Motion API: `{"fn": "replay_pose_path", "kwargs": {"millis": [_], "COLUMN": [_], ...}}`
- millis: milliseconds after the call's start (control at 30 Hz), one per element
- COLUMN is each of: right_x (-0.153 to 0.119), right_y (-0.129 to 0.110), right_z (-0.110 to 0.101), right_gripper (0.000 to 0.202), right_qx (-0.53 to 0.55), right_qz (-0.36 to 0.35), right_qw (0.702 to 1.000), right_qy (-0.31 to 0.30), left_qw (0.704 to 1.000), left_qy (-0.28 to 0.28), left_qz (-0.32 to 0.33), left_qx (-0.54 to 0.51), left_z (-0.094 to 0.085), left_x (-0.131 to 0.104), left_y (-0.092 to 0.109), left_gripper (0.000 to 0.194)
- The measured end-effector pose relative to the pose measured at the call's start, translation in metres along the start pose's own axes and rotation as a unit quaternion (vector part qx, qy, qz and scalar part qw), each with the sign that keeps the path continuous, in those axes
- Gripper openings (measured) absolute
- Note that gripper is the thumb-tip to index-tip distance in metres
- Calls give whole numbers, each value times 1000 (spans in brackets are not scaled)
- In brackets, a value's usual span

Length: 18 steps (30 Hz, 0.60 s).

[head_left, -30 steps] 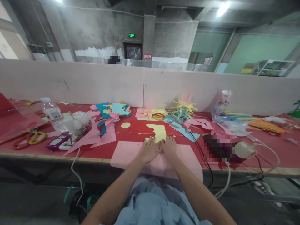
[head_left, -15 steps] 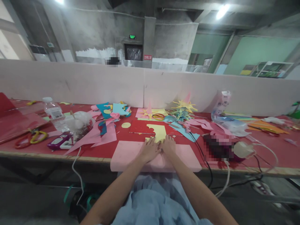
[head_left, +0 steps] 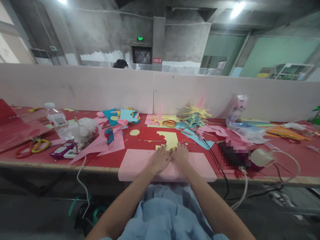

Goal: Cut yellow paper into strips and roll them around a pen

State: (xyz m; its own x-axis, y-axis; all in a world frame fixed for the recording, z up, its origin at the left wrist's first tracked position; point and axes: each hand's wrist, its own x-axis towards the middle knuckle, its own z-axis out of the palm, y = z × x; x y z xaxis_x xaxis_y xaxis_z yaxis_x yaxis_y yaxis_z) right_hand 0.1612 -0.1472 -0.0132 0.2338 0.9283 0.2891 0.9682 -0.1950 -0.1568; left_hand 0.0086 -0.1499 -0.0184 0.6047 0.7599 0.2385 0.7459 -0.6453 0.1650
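From my end I see a white-capped, clear plastic bottle [head_left: 58, 120] near yellow-handled scissors [head_left: 35, 150], and a lit green rectangular exit sign [head_left: 140, 38] above a dark door [head_left: 142, 55].

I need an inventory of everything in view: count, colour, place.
Cut paper: one, yellow, centre
Pink sheet: one, pink, front centre
Disc: one, yellow, left of cut paper
Paper tree: one, multicoloured, right rear
Scissors: at least two, mixed colours, left and centre
Bottle: one, clear, left
Paper scraps: many, mixed, both sides
Table: one, red, centre
Partition: one, pale, behind table
Exit sign: one, green, background
Left hand: one, bare, over pink sheet
Right hand: one, bare, over pink sheet
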Motion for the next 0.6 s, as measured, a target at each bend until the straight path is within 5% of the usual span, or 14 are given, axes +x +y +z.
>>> {"fn": "replay_pose_path", "kwargs": {"millis": [600], "right_x": [0], "right_y": [8], "right_z": [6], "right_gripper": [39], "right_qx": [69], "right_qz": [28], "right_qw": [996], "right_qy": [54], "left_qw": [997], "left_qy": [-62], "left_qz": [-30], "left_qx": [-41], "left_z": [-19], "left_x": [3], "left_y": [6], "left_gripper": [55]}}
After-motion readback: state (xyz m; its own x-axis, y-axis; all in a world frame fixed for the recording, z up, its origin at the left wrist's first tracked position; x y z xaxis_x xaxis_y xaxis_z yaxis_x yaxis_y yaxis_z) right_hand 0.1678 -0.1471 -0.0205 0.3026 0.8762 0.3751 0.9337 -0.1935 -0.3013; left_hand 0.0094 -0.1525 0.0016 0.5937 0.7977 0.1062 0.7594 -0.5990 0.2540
